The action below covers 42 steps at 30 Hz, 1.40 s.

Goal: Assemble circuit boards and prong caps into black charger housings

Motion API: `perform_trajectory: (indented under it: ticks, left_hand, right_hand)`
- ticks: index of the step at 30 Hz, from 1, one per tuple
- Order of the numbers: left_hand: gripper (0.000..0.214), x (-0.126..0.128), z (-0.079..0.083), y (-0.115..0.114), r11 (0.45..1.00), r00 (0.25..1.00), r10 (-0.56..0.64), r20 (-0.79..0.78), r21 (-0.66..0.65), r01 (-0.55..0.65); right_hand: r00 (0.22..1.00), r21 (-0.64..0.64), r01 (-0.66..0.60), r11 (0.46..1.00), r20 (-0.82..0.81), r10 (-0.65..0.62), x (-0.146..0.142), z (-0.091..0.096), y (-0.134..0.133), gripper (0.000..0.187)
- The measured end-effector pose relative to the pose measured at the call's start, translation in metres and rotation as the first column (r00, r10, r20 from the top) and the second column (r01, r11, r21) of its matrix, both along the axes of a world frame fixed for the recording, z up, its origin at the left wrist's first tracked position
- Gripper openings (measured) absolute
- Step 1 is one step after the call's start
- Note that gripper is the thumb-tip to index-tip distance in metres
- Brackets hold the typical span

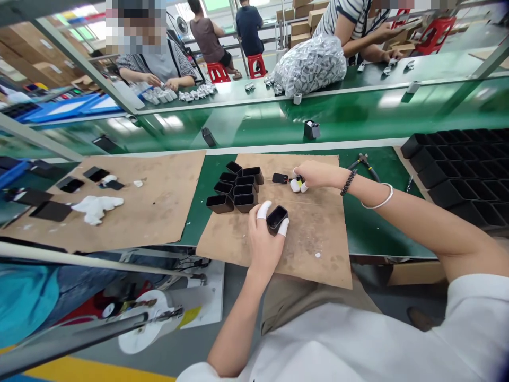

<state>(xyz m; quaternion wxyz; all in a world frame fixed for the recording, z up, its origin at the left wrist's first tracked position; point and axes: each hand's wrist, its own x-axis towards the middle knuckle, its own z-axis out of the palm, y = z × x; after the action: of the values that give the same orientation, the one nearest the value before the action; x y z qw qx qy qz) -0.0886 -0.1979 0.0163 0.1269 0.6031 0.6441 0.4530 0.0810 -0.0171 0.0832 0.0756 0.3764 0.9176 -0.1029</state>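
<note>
My left hand (264,236), with white finger cots on thumb and forefinger, is closed round a small black open-topped plastic case (277,218) on a brown cardboard sheet (318,249). My right hand (312,174), also with white cots, reaches further out and pinches something small and dark I cannot make out, beside a flat black lid (280,178). Several more black cases (235,191) stand clustered just left of that lid.
A second cardboard sheet (151,201) at left carries white cloth scraps and black parts. Black trays (461,170) of cases fill the right. Pliers (363,162) lie on the green bench. Beyond the green conveyor (254,119), other people sit working near a bag of parts (310,66).
</note>
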Motion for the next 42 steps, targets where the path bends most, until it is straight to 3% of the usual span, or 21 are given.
perform_trajectory:
  ticks: [3,7,10,12,14,16,19,21,24,27,30,33,35,37,39,42]
  left_hand:
    - [0.085,0.001,0.002,-0.001,0.984,0.995,0.014,0.094,-0.176,0.002]
    - [0.116,-0.005,0.007,-0.009,0.912,0.941,-0.096,0.325,-0.350,0.214]
    - [0.113,-0.013,0.011,-0.010,0.852,0.873,-0.169,0.457,-0.377,0.362]
    - [0.105,-0.019,0.014,-0.007,0.839,0.861,-0.238,0.449,-0.352,0.415]
    - [0.096,-0.025,0.017,-0.001,0.830,0.862,-0.341,0.376,-0.311,0.464]
    - [0.080,-0.030,0.022,0.006,0.799,0.841,-0.476,0.258,-0.273,0.536]
    - [0.047,-0.030,0.028,0.017,0.776,0.810,-0.586,0.035,-0.266,0.572]
    - [0.038,-0.024,0.029,0.023,0.825,0.836,-0.537,-0.114,-0.282,0.491]
    - [0.059,-0.005,0.023,0.030,0.919,0.898,-0.360,-0.253,-0.262,0.294]
    - [0.079,0.016,0.018,0.033,0.948,0.938,-0.224,-0.264,-0.284,0.146]
    - [0.089,0.028,0.028,0.027,0.920,0.972,-0.168,-0.166,-0.379,0.094]
    - [0.101,0.026,0.047,0.012,0.804,0.963,-0.267,0.034,-0.543,0.242]
    - [0.098,0.019,0.057,0.002,0.731,0.943,-0.316,0.105,-0.607,0.312]
    - [0.094,0.010,0.059,-0.003,0.722,0.937,-0.333,0.102,-0.611,0.323]
    - [0.103,0.002,0.052,-0.001,0.732,0.908,-0.404,0.112,-0.556,0.394]
    - [0.110,0.000,0.032,0.009,0.690,0.812,-0.537,0.228,-0.436,0.578]
  right_hand:
    - [0.995,0.088,-0.030,0.996,0.097,0.021,0.008,-0.003,-0.003,0.036]
    - [0.994,0.109,-0.040,0.993,0.110,0.028,0.006,-0.005,-0.010,0.038]
    - [0.994,0.108,-0.051,0.993,0.106,0.040,-0.001,-0.002,-0.010,0.038]
    - [0.995,0.067,-0.035,0.997,0.099,0.028,-0.002,0.001,-0.006,0.037]
    - [1.000,-0.056,0.016,0.998,0.007,-0.015,0.004,0.003,0.001,0.039]
    - [0.974,-0.269,0.043,0.962,-0.202,-0.100,0.018,0.002,0.005,0.037]
    - [0.806,-0.562,-0.054,0.825,-0.513,-0.297,0.044,-0.004,0.001,0.032]
    - [0.656,-0.659,-0.102,0.745,-0.608,-0.447,0.060,-0.012,-0.011,0.034]
    - [0.443,-0.740,-0.112,0.663,-0.634,-0.634,0.079,-0.027,-0.035,0.042]
    - [0.297,-0.793,-0.136,0.594,-0.604,-0.739,0.090,-0.041,-0.060,0.051]
    - [0.193,-0.845,-0.182,0.503,-0.532,-0.824,0.096,-0.050,-0.083,0.054]
    - [0.136,-0.883,-0.213,0.419,-0.451,-0.882,0.097,-0.050,-0.104,0.054]
    - [0.107,-0.891,-0.204,0.405,-0.432,-0.896,0.094,-0.047,-0.115,0.052]
    - [0.065,-0.886,-0.189,0.424,-0.442,-0.895,0.090,-0.044,-0.124,0.051]
    - [0.023,-0.871,-0.179,0.457,-0.469,-0.883,0.086,-0.044,-0.130,0.053]
    - [-0.018,-0.838,-0.145,0.526,-0.529,-0.849,0.077,-0.050,-0.138,0.058]
